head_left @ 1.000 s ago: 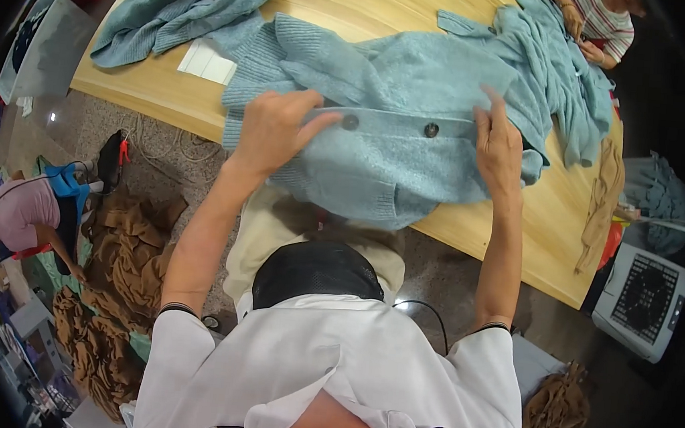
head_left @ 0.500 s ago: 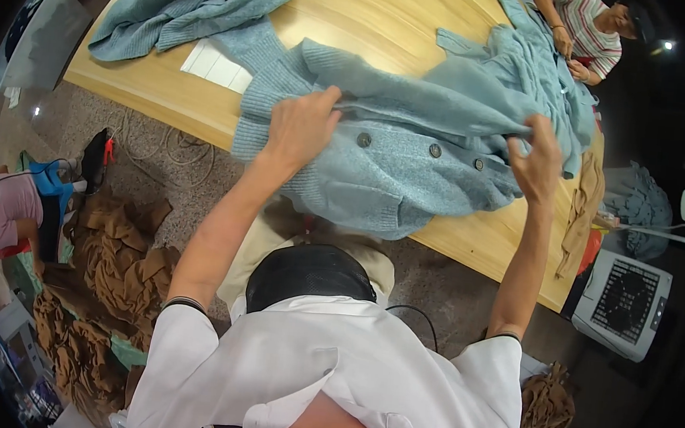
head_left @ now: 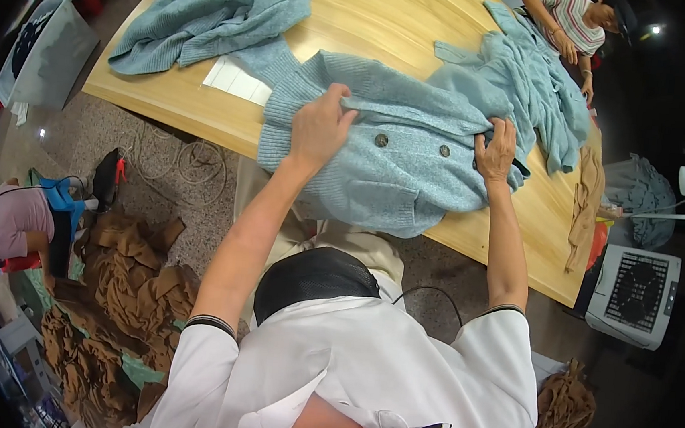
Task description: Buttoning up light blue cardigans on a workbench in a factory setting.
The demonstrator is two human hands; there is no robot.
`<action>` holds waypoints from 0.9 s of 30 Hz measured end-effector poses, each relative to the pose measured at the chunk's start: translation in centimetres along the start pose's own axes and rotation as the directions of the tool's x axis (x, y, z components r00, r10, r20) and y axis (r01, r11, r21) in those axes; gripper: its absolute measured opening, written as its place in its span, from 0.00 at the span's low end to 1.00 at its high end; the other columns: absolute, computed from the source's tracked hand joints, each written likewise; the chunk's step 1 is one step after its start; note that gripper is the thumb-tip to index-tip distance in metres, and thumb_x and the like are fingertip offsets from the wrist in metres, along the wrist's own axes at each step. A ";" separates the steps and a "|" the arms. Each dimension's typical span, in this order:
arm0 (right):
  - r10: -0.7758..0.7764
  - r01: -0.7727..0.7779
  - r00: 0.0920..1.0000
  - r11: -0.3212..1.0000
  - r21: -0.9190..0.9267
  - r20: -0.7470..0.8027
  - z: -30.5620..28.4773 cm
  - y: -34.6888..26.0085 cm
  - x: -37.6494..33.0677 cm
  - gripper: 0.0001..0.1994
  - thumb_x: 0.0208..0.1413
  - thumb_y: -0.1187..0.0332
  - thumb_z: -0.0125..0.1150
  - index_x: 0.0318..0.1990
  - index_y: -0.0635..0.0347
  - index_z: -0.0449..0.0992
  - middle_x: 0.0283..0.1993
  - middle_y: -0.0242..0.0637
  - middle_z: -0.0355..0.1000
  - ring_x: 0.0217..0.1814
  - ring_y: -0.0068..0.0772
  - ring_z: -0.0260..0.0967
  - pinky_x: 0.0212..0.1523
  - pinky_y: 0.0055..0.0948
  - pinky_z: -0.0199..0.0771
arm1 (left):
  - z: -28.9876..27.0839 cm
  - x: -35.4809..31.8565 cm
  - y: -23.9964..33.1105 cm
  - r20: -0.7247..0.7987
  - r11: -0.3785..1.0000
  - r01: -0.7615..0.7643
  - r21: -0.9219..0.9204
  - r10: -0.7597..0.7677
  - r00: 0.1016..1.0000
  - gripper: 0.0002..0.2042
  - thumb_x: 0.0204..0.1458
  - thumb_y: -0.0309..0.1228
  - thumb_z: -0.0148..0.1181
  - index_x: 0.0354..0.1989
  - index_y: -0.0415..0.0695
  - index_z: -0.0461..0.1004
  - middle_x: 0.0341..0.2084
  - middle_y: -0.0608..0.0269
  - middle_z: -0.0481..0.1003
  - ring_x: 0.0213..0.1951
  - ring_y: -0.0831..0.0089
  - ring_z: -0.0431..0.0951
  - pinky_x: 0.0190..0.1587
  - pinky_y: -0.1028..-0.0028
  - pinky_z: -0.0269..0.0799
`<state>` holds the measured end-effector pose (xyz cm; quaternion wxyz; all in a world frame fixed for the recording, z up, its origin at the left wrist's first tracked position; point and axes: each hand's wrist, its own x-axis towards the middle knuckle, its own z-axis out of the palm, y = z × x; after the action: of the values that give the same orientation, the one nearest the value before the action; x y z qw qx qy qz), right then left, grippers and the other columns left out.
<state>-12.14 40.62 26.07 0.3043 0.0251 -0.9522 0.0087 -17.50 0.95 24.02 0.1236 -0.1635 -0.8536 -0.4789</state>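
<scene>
A light blue knitted cardigan (head_left: 386,173) with dark buttons and a patch pocket lies across the near edge of the wooden table (head_left: 358,14). My left hand (head_left: 317,131) pinches its front edge beside the ribbed hem, thumb and fingers closed on the knit. Farther along the same edge, my right hand (head_left: 496,150) grips the cardigan just past a button, its fingers bent over the fabric. Part of the garment beyond my right hand is bunched, with a dark strip showing.
Another blue knit garment (head_left: 213,19) lies at the far left, near white paper (head_left: 236,79). More blue knitwear (head_left: 530,84) is heaped at the right, before a person in a striped shirt (head_left: 571,19). Brown cloth (head_left: 137,270) covers the floor at left, where another person (head_left: 16,220) bends. A fan unit (head_left: 634,297) stands right.
My right hand has moved left and closer to my left hand, closing round the cardigan's edge. The raised front flap has come down, and the far-right button is no longer visible.
</scene>
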 end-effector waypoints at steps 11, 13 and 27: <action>-0.125 0.145 0.983 0.978 -0.150 0.132 -8.9 -8.2 3.5 0.21 0.55 0.72 0.70 0.57 0.61 0.76 0.60 0.52 0.74 0.66 0.53 0.71 0.64 0.46 0.72 | 0.8 0.3 -1.2 -0.138 0.994 0.069 -0.079 -0.080 0.987 0.08 0.60 0.35 0.63 0.41 0.46 0.83 0.35 0.55 0.84 0.38 0.50 0.84 0.41 0.55 0.78; -0.124 0.104 0.989 0.970 0.219 0.079 -8.8 -13.3 4.0 0.13 0.57 0.76 0.67 0.51 0.61 0.80 0.53 0.46 0.79 0.58 0.50 0.77 0.57 0.43 0.77 | -0.1 0.8 -2.1 -0.027 0.977 0.063 -0.205 -0.070 0.997 0.09 0.57 0.36 0.66 0.40 0.44 0.83 0.31 0.55 0.84 0.35 0.55 0.84 0.39 0.59 0.78; -0.421 0.268 0.903 0.710 0.651 0.088 1.5 -20.6 1.4 0.09 0.58 0.71 0.67 0.46 0.57 0.84 0.48 0.44 0.78 0.51 0.52 0.75 0.51 0.45 0.77 | -1.8 4.5 -7.4 0.184 0.958 -0.105 -0.268 0.157 0.970 0.09 0.57 0.32 0.69 0.41 0.40 0.83 0.42 0.56 0.80 0.46 0.62 0.80 0.51 0.66 0.76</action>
<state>-13.07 19.96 25.69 0.1621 0.3034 -0.9013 0.2631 -24.46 -3.52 20.86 0.0453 -0.2826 -0.7800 -0.5565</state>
